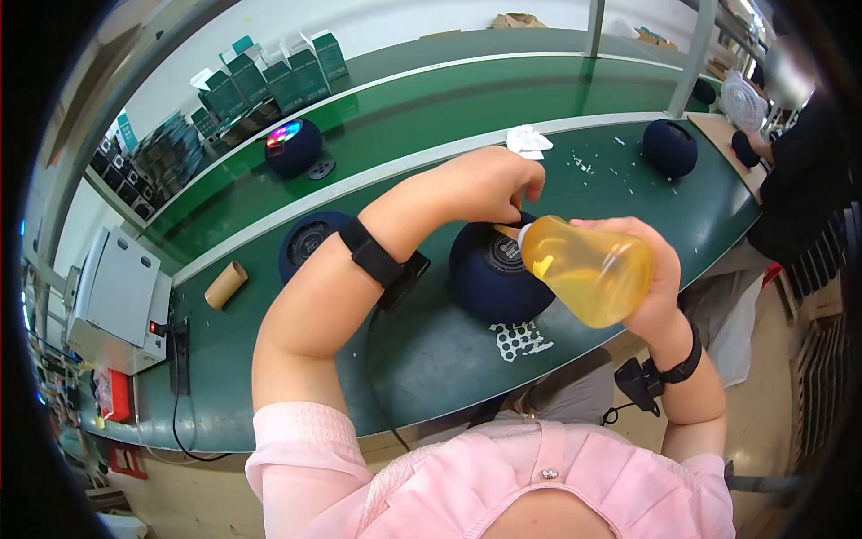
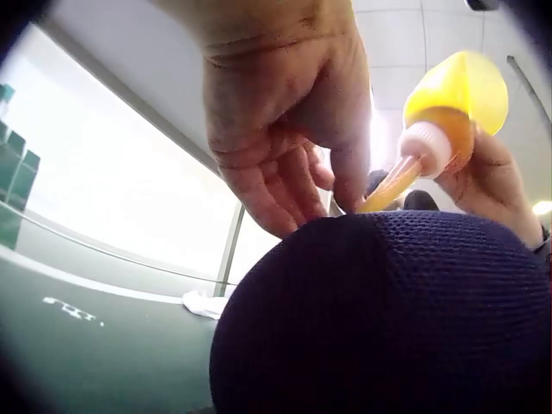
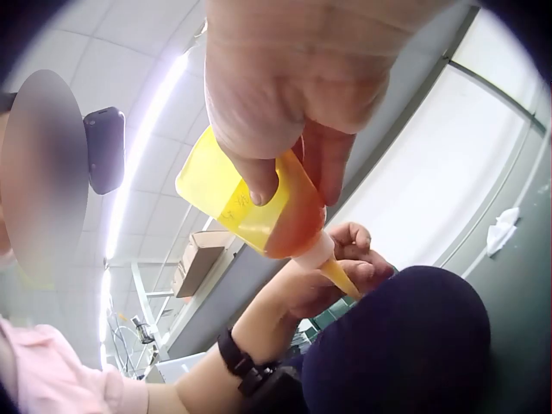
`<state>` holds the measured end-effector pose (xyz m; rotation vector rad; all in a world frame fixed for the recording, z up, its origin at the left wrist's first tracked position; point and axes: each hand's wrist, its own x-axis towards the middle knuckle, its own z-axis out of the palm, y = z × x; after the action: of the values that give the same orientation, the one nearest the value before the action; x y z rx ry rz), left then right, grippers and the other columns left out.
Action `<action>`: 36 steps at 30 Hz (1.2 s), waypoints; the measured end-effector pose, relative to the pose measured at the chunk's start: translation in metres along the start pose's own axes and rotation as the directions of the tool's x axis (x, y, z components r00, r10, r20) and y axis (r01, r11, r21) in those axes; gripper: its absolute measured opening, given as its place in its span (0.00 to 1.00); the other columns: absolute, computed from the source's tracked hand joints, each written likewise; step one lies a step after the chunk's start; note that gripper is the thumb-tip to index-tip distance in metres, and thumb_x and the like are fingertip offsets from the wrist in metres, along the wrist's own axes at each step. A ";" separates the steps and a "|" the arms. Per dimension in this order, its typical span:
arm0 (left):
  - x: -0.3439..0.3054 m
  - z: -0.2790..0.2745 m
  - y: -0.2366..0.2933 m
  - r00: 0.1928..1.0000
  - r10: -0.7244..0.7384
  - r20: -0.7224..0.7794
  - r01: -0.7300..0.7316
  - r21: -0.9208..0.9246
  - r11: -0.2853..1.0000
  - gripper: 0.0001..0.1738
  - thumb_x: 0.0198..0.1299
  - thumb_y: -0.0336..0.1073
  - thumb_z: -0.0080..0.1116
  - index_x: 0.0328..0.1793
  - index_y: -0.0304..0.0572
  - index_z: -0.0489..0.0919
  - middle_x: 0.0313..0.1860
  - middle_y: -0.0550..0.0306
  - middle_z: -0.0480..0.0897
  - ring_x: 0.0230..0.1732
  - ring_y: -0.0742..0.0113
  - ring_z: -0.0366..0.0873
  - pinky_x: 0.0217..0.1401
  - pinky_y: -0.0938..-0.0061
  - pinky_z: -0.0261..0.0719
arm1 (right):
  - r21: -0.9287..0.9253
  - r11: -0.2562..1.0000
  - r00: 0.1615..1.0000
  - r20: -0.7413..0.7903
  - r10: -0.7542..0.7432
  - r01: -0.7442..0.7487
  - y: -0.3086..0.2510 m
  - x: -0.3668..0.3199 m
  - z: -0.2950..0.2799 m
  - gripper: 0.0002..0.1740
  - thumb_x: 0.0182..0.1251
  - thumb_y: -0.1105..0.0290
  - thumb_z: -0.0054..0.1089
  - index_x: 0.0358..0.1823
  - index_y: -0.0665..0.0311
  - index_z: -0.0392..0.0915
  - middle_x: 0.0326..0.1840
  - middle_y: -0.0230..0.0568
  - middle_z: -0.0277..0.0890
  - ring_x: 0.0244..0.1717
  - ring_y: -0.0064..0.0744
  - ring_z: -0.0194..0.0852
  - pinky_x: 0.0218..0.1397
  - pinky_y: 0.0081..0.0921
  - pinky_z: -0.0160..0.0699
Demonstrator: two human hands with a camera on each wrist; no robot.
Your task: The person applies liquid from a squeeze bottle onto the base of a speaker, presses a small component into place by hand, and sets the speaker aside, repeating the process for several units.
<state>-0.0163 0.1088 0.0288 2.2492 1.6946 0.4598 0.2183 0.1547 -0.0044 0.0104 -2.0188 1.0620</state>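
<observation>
A round speaker in dark blue mesh fabric sits on the green bench with its black printed disc face up. My right hand grips a soft yellow squeeze bottle, tilted nozzle-down. Its white collar leads to a tapered amber nozzle, the tip right at the disc's edge. With curled fingers and thumb, my left hand pinches the fabric cover at the speaker's far edge, close beside the nozzle tip. The disc is hidden in both wrist views.
Another blue speaker lies behind my left forearm. A lit one is on the back shelf, a third at right. Around them are a cardboard tube, a perforated white scrap, green boxes and a person in black.
</observation>
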 end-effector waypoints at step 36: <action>-0.027 0.025 -0.051 0.845 0.012 -0.535 -0.332 -0.508 0.795 0.15 0.39 0.31 0.69 0.36 0.49 0.77 0.29 0.63 0.81 0.33 0.70 0.80 0.39 0.74 0.78 | -0.562 0.734 0.734 0.667 0.129 0.381 -0.043 0.169 0.077 0.09 0.42 0.76 0.60 0.28 0.71 0.74 0.24 0.54 0.74 0.30 0.52 0.74 0.34 0.35 0.73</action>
<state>-0.0576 0.0958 -0.0169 1.9000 1.2579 1.5177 0.0721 0.1329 0.1153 0.1903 -2.9245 0.1303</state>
